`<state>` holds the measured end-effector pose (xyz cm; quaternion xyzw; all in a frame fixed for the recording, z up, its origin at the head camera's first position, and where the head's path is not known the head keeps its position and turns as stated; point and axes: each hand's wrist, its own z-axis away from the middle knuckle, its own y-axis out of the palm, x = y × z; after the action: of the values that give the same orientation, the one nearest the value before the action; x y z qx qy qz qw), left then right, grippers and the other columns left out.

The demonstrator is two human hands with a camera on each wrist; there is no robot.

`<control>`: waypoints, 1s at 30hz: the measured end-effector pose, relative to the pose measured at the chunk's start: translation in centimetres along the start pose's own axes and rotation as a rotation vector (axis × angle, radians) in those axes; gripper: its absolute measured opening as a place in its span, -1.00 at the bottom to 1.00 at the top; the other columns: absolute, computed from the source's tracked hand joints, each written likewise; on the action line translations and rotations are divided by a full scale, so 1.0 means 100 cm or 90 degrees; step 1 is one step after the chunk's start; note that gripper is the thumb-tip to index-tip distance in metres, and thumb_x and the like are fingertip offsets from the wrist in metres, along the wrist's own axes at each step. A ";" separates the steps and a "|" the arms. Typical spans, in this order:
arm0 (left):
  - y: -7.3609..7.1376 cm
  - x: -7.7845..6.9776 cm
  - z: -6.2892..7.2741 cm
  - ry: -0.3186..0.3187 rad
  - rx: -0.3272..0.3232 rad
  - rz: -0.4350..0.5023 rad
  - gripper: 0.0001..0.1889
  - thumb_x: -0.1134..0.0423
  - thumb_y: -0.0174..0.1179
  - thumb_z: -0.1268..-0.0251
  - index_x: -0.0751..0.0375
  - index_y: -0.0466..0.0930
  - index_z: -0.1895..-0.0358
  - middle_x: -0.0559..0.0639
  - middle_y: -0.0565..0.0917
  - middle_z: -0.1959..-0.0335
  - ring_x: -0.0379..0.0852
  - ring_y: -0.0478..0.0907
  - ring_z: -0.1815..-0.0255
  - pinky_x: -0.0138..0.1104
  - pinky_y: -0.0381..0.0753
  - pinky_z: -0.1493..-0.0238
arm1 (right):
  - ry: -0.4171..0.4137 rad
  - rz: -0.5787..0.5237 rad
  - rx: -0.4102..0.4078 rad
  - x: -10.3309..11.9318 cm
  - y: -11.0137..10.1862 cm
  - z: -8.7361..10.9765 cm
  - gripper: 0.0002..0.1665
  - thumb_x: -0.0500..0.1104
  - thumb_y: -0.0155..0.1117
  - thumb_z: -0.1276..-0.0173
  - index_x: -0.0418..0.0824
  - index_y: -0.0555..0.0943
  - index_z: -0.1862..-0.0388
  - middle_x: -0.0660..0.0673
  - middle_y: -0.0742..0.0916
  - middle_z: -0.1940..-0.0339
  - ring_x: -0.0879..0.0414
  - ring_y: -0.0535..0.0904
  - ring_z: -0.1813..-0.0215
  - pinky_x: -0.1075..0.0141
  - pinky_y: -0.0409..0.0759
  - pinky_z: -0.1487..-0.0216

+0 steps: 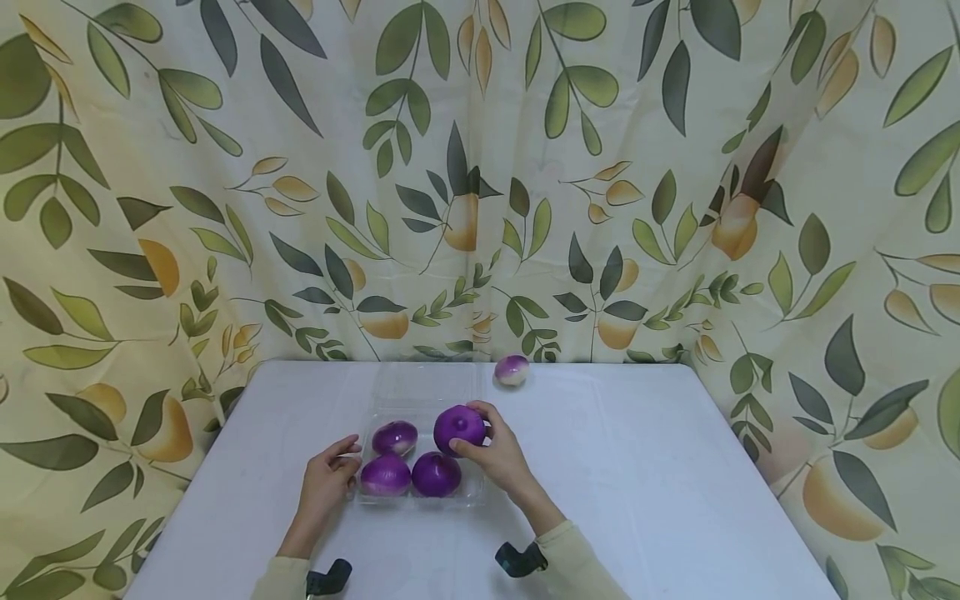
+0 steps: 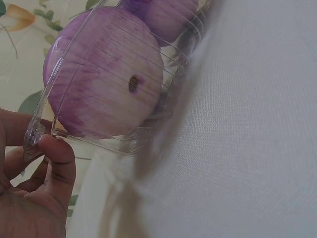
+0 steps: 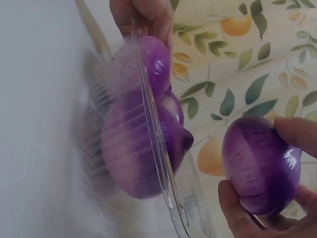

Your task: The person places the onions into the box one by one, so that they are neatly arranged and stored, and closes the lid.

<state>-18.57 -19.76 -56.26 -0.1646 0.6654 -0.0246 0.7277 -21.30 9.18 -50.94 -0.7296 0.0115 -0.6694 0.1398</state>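
A clear plastic container (image 1: pixel 471 498) with its lid (image 1: pixel 427 385) folded back holds three purple onions, among them a front-left onion (image 1: pixel 386 476), a front-right onion (image 1: pixel 437 475) and a back-left onion (image 1: pixel 394 437). My right hand (image 1: pixel 504 454) grips another onion (image 3: pixel 261 166) between thumb and fingers, over the back-right part of the container. In the right wrist view this onion stands apart from the container wall. With thumb and fingers, my left hand (image 2: pixel 37 173) pinches the container's left rim.
One more purple-and-white onion (image 1: pixel 512 370) lies at the table's back edge, right of the lid. A white cloth covers the table (image 1: pixel 637 467). Behind it hangs a leaf-patterned curtain (image 1: pixel 480 208).
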 end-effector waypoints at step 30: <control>0.001 0.001 0.001 -0.001 -0.004 -0.007 -0.54 0.44 0.13 -0.33 0.32 0.46 -0.30 0.25 0.59 -0.06 -0.29 0.51 0.37 -0.45 0.55 0.44 | 0.001 0.025 -0.033 0.000 0.035 -0.001 -0.28 -0.05 0.41 -0.21 -0.05 0.42 -0.35 -0.33 0.47 -0.34 -0.24 0.51 -0.24 -0.17 0.50 -0.21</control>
<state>-18.49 -19.66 -56.34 -0.1709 0.6637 -0.0265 0.7277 -20.79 5.84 -51.74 -0.7319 0.0437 -0.6667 0.1338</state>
